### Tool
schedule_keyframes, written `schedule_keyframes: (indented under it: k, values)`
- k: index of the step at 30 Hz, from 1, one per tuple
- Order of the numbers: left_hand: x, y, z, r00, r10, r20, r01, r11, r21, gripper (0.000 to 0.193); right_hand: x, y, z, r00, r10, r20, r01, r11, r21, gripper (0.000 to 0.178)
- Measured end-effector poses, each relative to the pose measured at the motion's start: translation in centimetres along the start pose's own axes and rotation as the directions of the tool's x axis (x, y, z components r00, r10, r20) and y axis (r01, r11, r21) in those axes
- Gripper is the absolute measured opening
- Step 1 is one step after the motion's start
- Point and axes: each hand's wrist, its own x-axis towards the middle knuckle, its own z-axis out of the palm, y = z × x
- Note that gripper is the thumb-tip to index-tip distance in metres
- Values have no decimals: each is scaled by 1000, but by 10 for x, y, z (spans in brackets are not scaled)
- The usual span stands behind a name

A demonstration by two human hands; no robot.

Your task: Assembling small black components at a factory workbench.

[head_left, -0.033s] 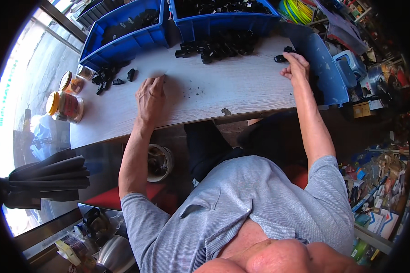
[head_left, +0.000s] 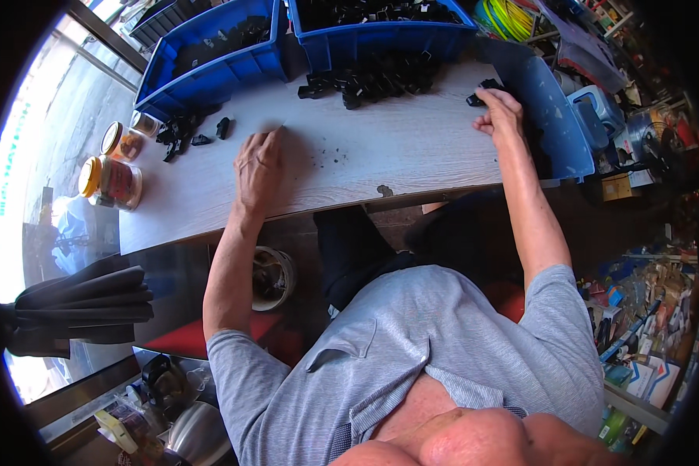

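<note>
At the table's right edge, my right hand (head_left: 500, 116) has its thumb and forefinger on a small black plastic part (head_left: 474, 100), the other fingers curled. Another black part (head_left: 490, 83) lies just beyond it. My left hand (head_left: 258, 165) rests over the left half of the table (head_left: 412, 144), fingers bent and drawn together. Its fingertips are blurred, and whatever they hold is hidden. Left of that hand lie two loose black parts, one (head_left: 223, 127) upright-looking and one (head_left: 201, 140) flat, beside a small pile of black parts (head_left: 177, 133).
Two blue bins, left (head_left: 210, 74) and middle (head_left: 380, 39), hold many black parts at the back. A heap of black parts (head_left: 369, 81) lies before the middle bin. Jars, one yellow-lidded (head_left: 110, 182), line the left edge. A blue tub (head_left: 563, 124) adjoins the right edge.
My right hand has shifted slightly left, over the black part. My left hand has barely moved.
</note>
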Motion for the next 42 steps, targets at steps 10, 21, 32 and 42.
schedule_keyframes:
  k: [10, 21, 32, 42]
  values:
    - [1, -1, 9, 995, -100, -12, 101, 995, 4, 32, -13, -12, 70, 981, 21, 190, 54, 925, -376, 48]
    - [5, -8, 11, 985, -162, -62, 164, 986, 22, 21, -5, -3, 70, 978, 36, 207, 20, 965, -263, 35]
    - [3, -3, 10, 994, -104, -40, 106, 993, 45, 30, -20, 1, 58, 979, -32, 202, 84, 963, -255, 36]
    - [0, -4, 10, 994, -94, -54, 95, 995, 23, 29, -26, -7, 52, 978, 134, 161, -85, 957, -278, 29]
